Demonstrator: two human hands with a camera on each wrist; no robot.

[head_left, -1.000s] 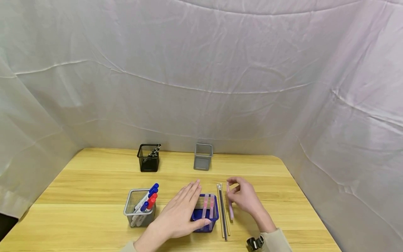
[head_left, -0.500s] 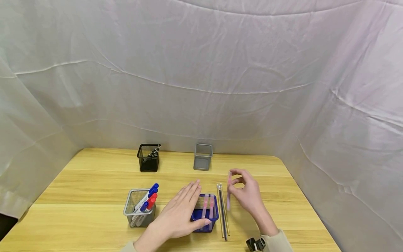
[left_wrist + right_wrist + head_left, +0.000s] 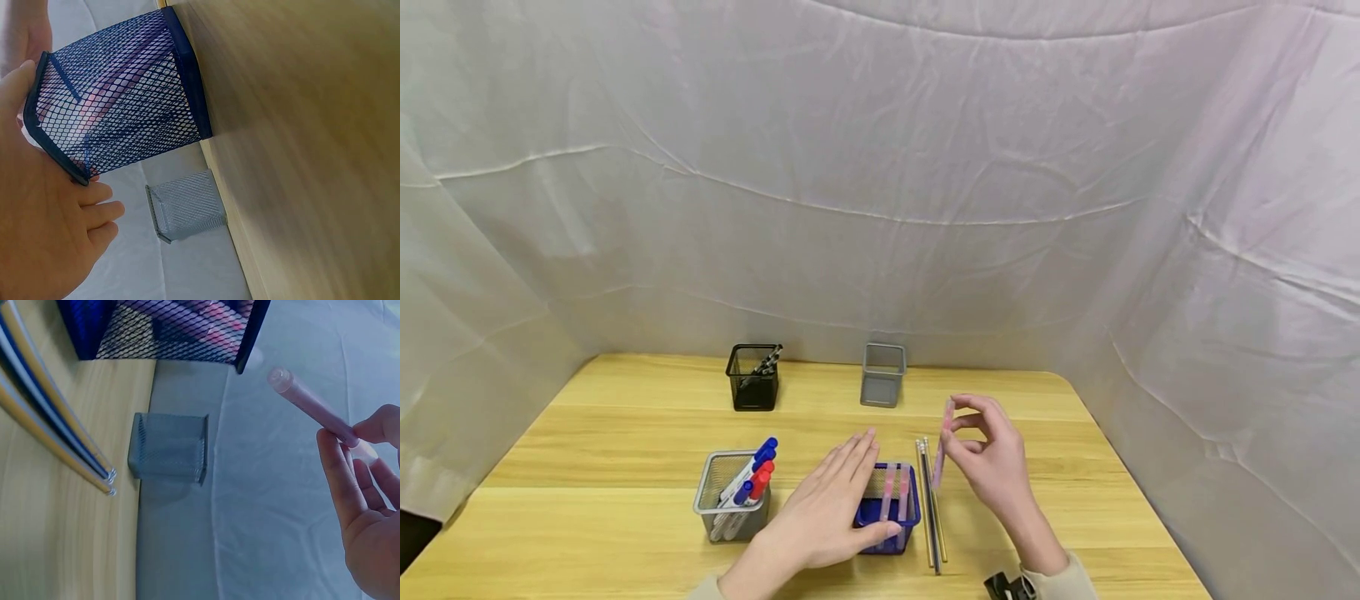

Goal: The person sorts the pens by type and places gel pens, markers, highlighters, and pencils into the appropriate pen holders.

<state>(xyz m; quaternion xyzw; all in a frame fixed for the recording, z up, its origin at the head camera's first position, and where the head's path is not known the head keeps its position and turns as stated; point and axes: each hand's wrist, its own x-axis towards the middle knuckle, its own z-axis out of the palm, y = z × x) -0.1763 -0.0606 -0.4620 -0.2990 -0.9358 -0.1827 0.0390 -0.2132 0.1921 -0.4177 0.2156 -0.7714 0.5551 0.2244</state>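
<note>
My right hand (image 3: 996, 462) pinches a slim pink-and-lilac pen (image 3: 939, 462) between thumb and fingers, above the table and right of the pencils. In the right wrist view the pen (image 3: 309, 412) slants, its rounded end pointing towards the blue basket. My left hand (image 3: 827, 508) rests with straight fingers at the left side of the blue mesh basket (image 3: 917, 510), thumb across its near rim. Two similar pink pens (image 3: 904, 492) stand in that basket. The left wrist view shows the basket (image 3: 131, 94) upright on the table, the thumb touching its rim.
Several pencils (image 3: 929, 508) lie side by side just right of the blue basket. A silver mesh basket (image 3: 706, 492) of blue and red markers (image 3: 760, 479) stands left. Farther back are a black mesh basket (image 3: 755, 395) with pens and a grey mesh basket (image 3: 880, 390).
My right hand has lifted the pink-and-lilac pen off the table, moving it away from me and tilting its lower end towards the pencils. The left hand has stayed still.
</note>
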